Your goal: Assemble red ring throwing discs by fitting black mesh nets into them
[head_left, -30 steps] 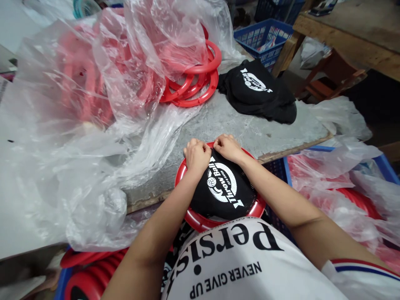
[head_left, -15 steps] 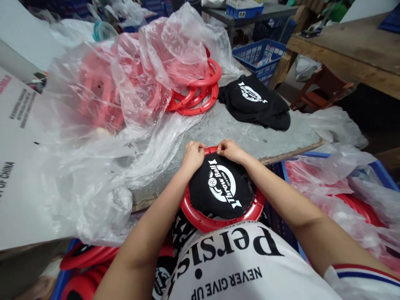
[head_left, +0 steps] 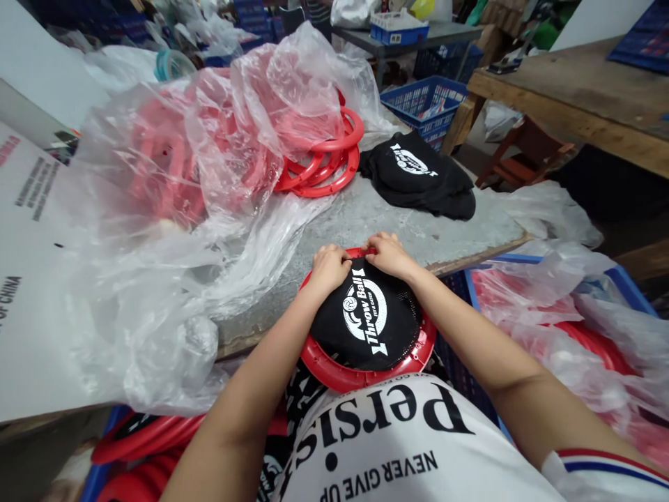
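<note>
A red plastic ring (head_left: 334,374) rests on my lap against the table edge, its near side by my shirt. Inside it lies a round black fabric panel (head_left: 402,307) with a white "Throw Ball" print. My left hand (head_left: 331,268) is closed at the far rim, thumb and fingers pinching the panel's edge. Just right of it, my right hand (head_left: 387,255) pinches the same edge, fingers curled over the rim. A small gap separates the two hands. Along the near side, the panel's edge lies inside the ring, and small notches show in the red plastic there.
Clear plastic bags cover a heap of red rings (head_left: 334,178) on the grey table (head_left: 334,230). Black printed panels (head_left: 423,178) are piled to its right. Blue crates flank me: the right one (head_left: 635,289) holds bagged red parts, the left one (head_left: 99,457) assembled red discs.
The printed panel has turned slightly clockwise, so its lettering runs more nearly straight toward me. Both hands have shifted a little along the far rim and remain closed there.
</note>
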{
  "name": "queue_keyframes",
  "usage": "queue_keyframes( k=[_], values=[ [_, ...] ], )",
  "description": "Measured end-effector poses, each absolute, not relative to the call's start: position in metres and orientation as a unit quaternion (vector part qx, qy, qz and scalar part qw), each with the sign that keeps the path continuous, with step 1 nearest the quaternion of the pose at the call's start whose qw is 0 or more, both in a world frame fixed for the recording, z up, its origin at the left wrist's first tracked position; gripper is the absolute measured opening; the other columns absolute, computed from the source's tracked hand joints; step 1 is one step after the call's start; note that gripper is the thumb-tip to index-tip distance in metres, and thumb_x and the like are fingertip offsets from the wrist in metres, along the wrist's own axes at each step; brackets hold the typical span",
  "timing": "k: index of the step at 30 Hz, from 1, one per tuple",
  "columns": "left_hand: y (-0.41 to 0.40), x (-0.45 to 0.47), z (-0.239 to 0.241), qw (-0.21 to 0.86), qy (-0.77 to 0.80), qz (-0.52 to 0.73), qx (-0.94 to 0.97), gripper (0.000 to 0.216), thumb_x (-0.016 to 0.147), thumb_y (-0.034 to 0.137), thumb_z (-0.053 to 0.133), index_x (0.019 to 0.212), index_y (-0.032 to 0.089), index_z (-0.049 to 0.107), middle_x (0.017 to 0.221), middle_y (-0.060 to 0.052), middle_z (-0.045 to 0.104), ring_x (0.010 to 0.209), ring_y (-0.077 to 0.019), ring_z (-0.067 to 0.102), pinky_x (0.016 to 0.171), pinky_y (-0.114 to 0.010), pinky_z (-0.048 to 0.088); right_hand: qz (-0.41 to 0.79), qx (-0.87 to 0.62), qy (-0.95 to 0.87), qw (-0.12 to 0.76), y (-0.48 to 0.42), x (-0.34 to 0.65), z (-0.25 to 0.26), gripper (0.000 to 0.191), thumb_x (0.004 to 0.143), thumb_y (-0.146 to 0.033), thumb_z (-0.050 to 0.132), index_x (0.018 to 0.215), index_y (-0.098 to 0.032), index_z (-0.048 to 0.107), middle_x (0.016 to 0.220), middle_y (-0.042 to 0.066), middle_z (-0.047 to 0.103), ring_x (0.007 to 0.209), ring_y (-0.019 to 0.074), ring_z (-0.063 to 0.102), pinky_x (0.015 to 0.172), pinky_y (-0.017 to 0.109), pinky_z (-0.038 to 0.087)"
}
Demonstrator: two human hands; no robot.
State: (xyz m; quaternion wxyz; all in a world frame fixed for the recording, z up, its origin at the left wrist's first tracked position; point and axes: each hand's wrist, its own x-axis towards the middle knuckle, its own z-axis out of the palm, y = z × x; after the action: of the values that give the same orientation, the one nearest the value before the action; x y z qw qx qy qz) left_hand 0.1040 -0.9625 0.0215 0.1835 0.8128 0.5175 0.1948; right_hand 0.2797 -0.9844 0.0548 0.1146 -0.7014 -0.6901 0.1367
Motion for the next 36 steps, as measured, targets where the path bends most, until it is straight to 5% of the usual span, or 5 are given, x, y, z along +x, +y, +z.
queue_keyframes(
  k=[11,36],
  values=[
    [-0.961,0.105,0.016,0.256,0.547,0.272,0.749,0.012,0.085,0.018,0.067,0.085,0.024,0.077,0.105,-0.005,0.075,0.109,-0.0261,0.063,0.104,-0.041,0.047,0.194,-0.671,-0.700,0.149,-0.970,0.273,0.040,0.006,0.086,-0.021,0.066,0.084,-0.019,0.072,0.116,0.008,0.072,0.120,0.0236,0.059,0.108,0.037,0.041],
    [-0.966,0.113,0.016,0.223,0.584,0.281,0.728,0.016,0.092,0.023,0.059,0.087,0.022,0.075,0.107,-0.007,0.074,0.110,-0.0262,0.062,0.104,-0.040,0.045,0.179,-0.701,-0.673,0.154,-0.978,0.265,0.047,0.011,0.091,-0.021,0.061,0.085,-0.018,0.069,0.104,0.008,0.071,0.102,0.0222,0.061,0.099,0.036,0.044]
  ],
)
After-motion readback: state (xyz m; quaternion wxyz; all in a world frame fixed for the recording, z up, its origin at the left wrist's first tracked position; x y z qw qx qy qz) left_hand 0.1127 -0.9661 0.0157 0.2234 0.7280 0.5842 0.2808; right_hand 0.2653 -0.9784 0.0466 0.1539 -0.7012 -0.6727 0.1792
